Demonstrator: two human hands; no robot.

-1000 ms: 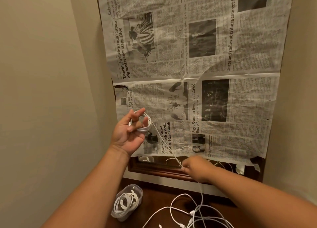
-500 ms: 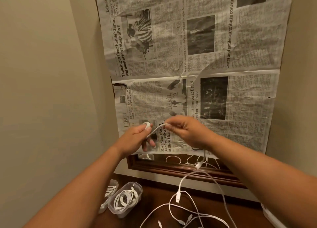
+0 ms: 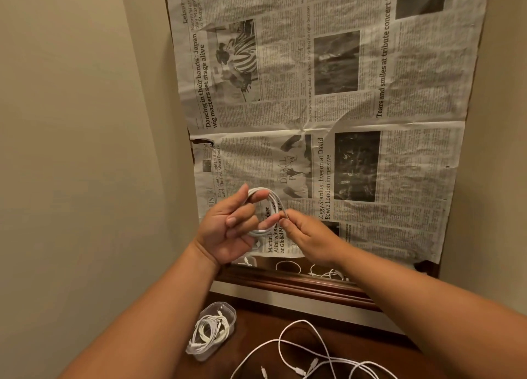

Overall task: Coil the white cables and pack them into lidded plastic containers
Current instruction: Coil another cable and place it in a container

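A white cable coil (image 3: 269,200) is looped around the fingers of my left hand (image 3: 231,227), raised in front of the newspaper. My right hand (image 3: 308,236) pinches the cable's loose end at the coil's right side. Below on the dark wooden surface, a clear plastic container (image 3: 212,330) without a lid holds a coiled white cable. Loose white cables (image 3: 302,350) lie tangled to its right, several connectors showing.
A newspaper (image 3: 328,107) covers a wood-framed mirror (image 3: 285,281) leaning on the wall; its uncovered bottom strip reflects cables. A beige wall (image 3: 71,150) closes the left side. The dark wooden tabletop (image 3: 256,333) runs along the bottom.
My left hand turned palm-up with a larger coil showing. My right hand brought the loose end in against the coil. A second container at the left edge has dropped out of view.
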